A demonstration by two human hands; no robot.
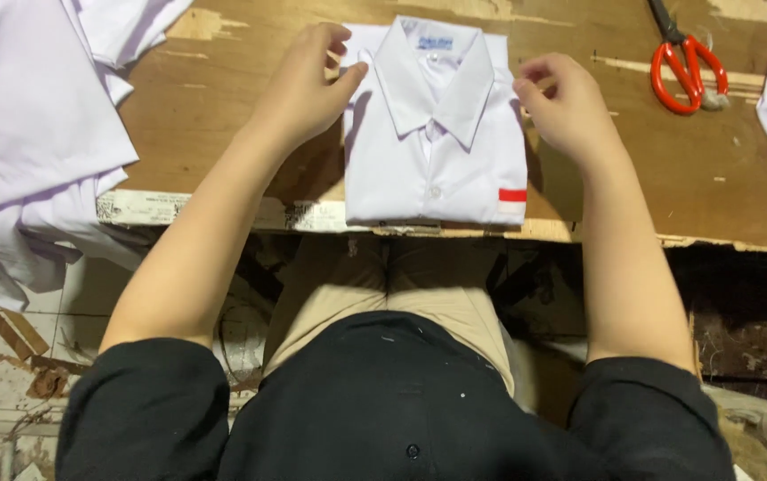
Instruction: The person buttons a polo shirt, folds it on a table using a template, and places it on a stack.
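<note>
Worn plywood table (223,134) bears our neatly folded white shirt (437,160): blue neck label, red patch near-right. Left hand (303,85) pinches its shoulder; right hand (566,107), fingers curled, touches its edge.

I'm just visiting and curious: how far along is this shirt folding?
The white shirt already lies folded into a neat rectangle at the edge of the wooden table, collar up and buttoned. In hand: the left hand pinches the shoulder by the collar, and the right hand hovers at the other shoulder. Left: probably the loose white garments heaped to the side. The red scissors lie unused.
</note>
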